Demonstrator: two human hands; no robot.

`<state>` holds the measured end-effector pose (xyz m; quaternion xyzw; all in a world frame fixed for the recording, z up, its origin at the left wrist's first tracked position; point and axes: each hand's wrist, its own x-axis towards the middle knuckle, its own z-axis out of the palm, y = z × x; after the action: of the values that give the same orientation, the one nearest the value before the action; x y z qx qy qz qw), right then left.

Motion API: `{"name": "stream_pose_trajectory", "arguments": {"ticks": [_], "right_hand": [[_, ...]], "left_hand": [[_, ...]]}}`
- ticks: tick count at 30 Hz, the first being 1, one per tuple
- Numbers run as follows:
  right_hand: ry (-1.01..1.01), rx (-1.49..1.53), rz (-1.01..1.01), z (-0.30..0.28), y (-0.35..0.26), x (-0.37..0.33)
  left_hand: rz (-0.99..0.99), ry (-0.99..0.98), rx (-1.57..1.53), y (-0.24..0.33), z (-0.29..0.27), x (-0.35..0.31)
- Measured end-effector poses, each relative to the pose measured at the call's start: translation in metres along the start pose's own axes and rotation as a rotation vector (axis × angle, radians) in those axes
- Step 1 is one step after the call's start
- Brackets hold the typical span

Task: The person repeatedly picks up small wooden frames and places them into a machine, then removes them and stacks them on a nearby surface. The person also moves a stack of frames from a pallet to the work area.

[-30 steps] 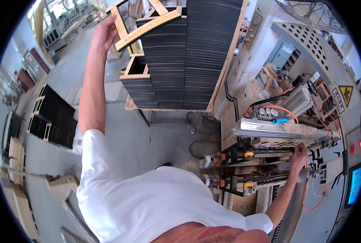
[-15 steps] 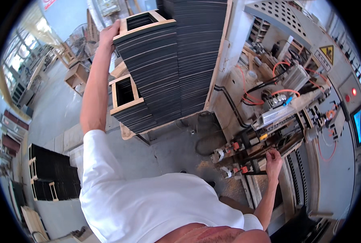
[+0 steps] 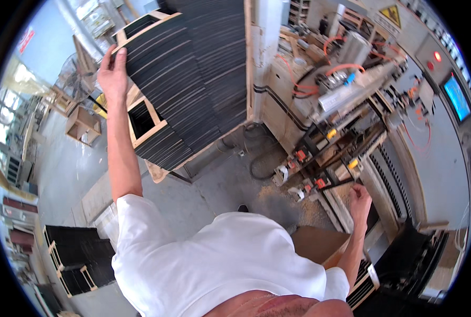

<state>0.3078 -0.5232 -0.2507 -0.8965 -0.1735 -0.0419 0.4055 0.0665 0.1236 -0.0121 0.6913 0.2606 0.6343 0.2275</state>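
Note:
My left hand [image 3: 113, 76] is raised at the near left corner of a tall stack of black-sided wooden frames [image 3: 164, 66]. Its thumb and fingers are apart, with nothing seen between them; whether it touches the stack I cannot tell. The top frame [image 3: 153, 25] shows a pale wood rim. A lower stack [image 3: 164, 150] of such frames stands in front. On the right, my right hand [image 3: 360, 202] hangs by the near end of a machine with clamps [image 3: 320, 185], its fingers curled and no object visible in them.
More black frames [image 3: 79, 253] are stacked on the floor at left. A brown cardboard box [image 3: 317, 243] stands near my right arm. Sawdust [image 3: 278, 198] lies by the machine. A control panel with a lit screen [image 3: 457, 98] is at the far right; orange hoses [image 3: 346, 67] run over the machine.
My left hand has come off the top frame's rim and dropped slightly. My right hand has moved back from the machine's clamps toward me. The view has turned to the right.

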Motion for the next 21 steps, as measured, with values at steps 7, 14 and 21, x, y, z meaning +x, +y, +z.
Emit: {"name": "stream_pose_trajectory", "arguments": {"ticks": [7, 14, 21], "right_hand": [[0.101, -0.121, 0.051, -0.06, 0.038, -0.053], [0.355, -0.29, 0.245, -0.159, 0.071, -0.159], [0.168, -0.559, 0.724, -0.181, 0.029, -0.266]], "left_hand": [[0.152, -0.025, 0.554, -0.023, -0.021, 0.01], [0.166, 0.307, 0.416, -0.021, 0.006, -0.034], [0.293, -0.214, -0.129, 0.136, 0.086, -0.249]]}}
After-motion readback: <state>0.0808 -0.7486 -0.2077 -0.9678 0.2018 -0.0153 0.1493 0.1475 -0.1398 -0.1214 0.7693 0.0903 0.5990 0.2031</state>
